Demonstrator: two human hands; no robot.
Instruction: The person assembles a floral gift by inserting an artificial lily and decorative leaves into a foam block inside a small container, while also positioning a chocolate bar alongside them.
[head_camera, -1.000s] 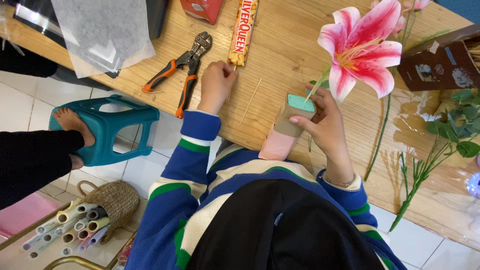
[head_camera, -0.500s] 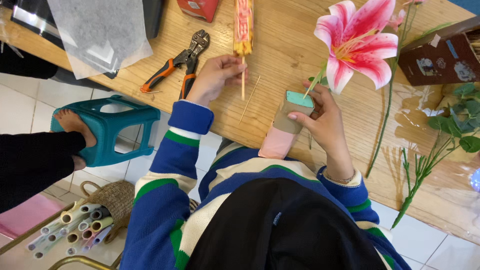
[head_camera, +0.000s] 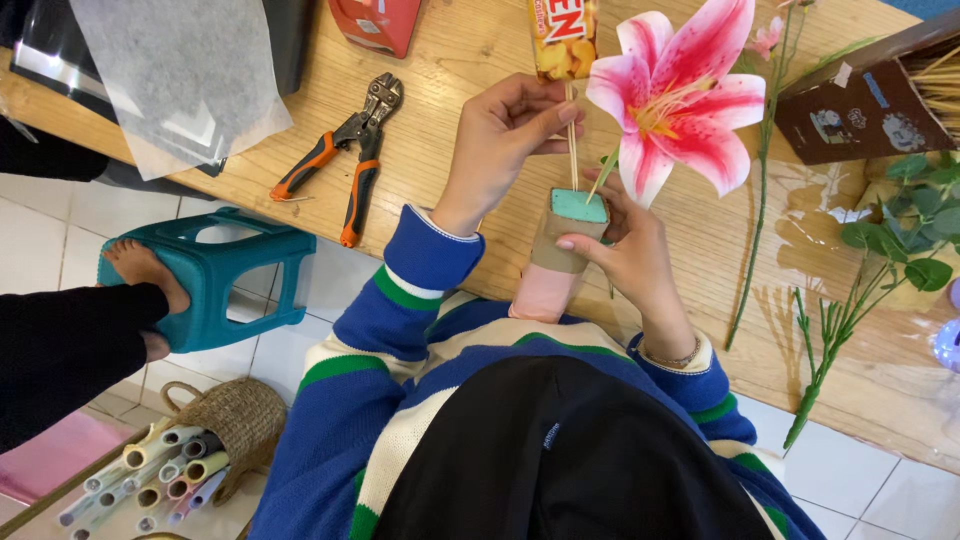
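Above the table edge, left hand (head_camera: 505, 125) pinches thin stick (head_camera: 572, 140) upright over foam block (head_camera: 578, 207); right hand (head_camera: 625, 240) clasps block, lily (head_camera: 680, 95) just beside

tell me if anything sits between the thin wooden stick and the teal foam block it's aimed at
Nothing visible does. The left hand pinches the wooden stick upright, its lower end right at the teal foam block held by the right hand. The pink lily and its stem sit just to the side, not under the stick.
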